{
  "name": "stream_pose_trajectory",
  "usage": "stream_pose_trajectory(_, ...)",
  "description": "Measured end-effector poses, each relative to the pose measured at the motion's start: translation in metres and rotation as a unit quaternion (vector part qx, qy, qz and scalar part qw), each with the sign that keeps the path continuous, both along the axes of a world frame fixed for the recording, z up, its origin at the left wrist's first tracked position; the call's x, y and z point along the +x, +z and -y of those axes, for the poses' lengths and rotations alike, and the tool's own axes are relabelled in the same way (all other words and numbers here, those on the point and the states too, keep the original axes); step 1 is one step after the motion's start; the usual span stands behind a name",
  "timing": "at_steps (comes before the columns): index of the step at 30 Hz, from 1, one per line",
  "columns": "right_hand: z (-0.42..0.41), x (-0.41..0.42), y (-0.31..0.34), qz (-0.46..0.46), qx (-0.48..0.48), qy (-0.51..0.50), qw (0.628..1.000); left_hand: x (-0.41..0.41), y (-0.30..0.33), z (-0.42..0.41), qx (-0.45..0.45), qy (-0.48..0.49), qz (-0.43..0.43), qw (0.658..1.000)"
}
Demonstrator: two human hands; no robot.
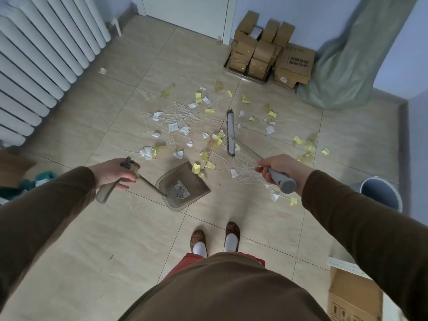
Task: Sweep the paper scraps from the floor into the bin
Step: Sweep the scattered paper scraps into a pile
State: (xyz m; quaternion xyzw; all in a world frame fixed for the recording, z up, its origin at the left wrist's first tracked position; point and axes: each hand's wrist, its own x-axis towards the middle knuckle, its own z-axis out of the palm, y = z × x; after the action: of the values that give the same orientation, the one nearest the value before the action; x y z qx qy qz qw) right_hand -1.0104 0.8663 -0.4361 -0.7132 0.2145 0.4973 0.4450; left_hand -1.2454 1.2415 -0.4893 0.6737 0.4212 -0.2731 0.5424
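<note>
Across the middle of the floor [129,228] the scraps [178,126] lie scattered among thin white strips, and the dustpan [183,186] sits just short of them, mouth toward the mess to catch it. Left hand [113,173] grips its handle; right hand [278,169] clamps the broom [231,135], head planted among the scraps, seemingly to drag them in. Bin [382,192] waits by the right wall.

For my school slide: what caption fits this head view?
Left hand holds the dustpan, right hand the broom, scraps all over the floor.
</note>
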Motion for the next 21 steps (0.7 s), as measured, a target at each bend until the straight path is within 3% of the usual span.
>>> stream_pose_trajectory(5, -0.001, 0.0, -0.003, -0.003, -0.01, 0.006, 1.0, 0.012, 0.0, -0.015, 0.043, -0.063, -0.065, 0.995)
stream_pose_trajectory(8, -0.001, -0.003, -0.008, -0.009, -0.013, 0.003, 1.0, 0.027, 0.005, -0.017, 0.165, -0.148, -0.084, 0.971)
stream_pose_trajectory(12, -0.001, -0.006, -0.015, -0.016, -0.003, -0.026, 1.0, 0.049, 0.01, -0.009, 0.238, -0.122, -0.026, 0.963)
stream_pose_trajectory(15, 0.003, -0.012, -0.016, -0.007, 0.001, -0.05, 0.999, 0.068, 0.014, 0.011, 0.313, -0.149, 0.053, 0.936)
stream_pose_trajectory(21, 0.037, -0.03, -0.026, 0.002, 0.042, -0.139, 0.989, 0.117, 0.008, 0.072, 0.235, -0.163, 0.151, 0.946)
